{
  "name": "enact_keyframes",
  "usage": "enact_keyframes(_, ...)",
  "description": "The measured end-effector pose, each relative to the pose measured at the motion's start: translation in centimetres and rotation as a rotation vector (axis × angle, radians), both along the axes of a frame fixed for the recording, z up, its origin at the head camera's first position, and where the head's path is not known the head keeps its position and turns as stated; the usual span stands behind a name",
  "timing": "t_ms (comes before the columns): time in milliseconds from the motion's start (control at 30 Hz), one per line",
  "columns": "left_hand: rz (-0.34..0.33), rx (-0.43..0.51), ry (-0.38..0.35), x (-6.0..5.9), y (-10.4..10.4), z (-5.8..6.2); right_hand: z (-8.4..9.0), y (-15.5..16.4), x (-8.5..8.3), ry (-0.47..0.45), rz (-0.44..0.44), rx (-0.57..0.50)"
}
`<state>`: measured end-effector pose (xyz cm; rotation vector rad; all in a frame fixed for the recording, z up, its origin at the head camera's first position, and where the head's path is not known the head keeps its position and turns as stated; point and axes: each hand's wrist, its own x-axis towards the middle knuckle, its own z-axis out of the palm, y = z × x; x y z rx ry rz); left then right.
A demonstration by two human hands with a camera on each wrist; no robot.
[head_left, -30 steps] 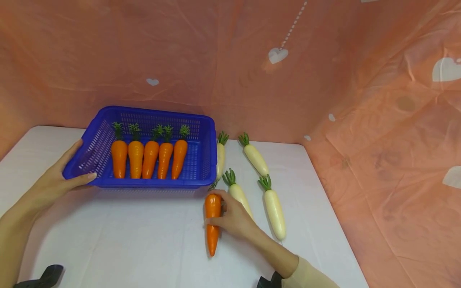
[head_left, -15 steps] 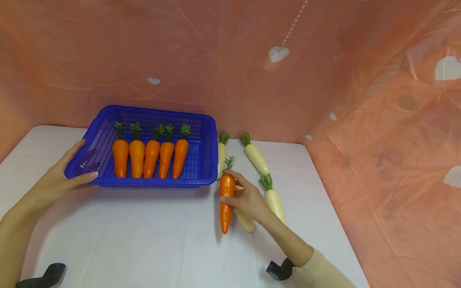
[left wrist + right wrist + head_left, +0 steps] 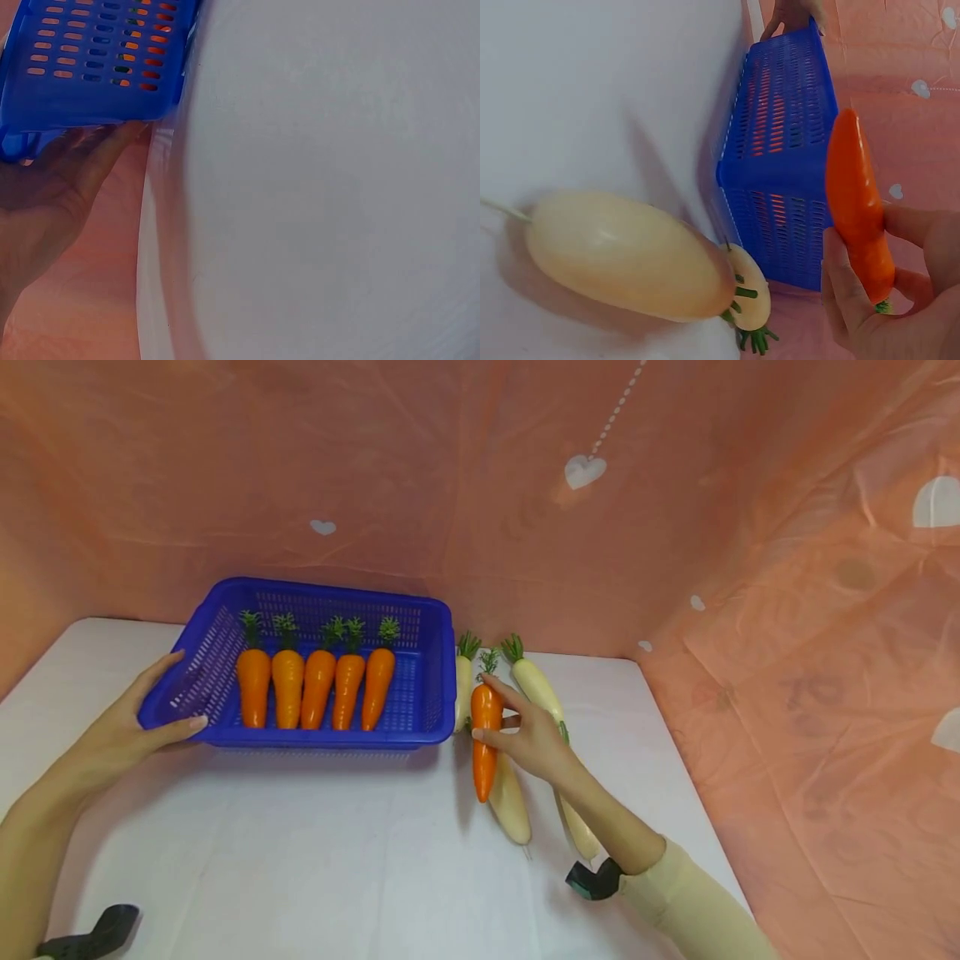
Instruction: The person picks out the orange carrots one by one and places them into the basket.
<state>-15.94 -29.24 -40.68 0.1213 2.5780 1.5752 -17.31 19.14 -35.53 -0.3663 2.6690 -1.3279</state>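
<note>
The right hand point(image 3: 534, 745) grips a toy carrot point(image 3: 485, 739) lifted just at 3 o'clock of the blue basket point(image 3: 427, 610); the left hand point(image 3: 123, 735) clasps the basket's 9 o'clock rim.

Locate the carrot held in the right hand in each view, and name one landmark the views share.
Head: held carrot right of centre, just right of the blue basket.
Left wrist: not in it.
Right wrist: carrot at right, pinched by the right hand.
Shared landmark: the blue basket, in all three views.
</note>
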Motion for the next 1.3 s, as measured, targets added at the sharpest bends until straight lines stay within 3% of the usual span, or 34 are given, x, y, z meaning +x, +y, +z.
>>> enact_keyframes(233,0.012,0.015,-0.019,0.5,-0.7,-0.2,1.1,-1.1,-1.4,0.04,0.035,0.034)
enact_keyframes(633,-0.009,-0.015,-0.027,0.2,-0.6,0.2,3.2,-2.4,-3.6,0.084,0.05,0.099)
enact_keyframes(1033,-0.029,-0.036,-0.031,0.1,-0.3,0.5,4.1,-4.3,-5.7,0.112,0.099,0.145)
enact_keyframes(1300,-0.037,-0.033,-0.024,0.1,-0.3,0.5,3.6,-5.4,-7.7,0.102,0.092,0.13)
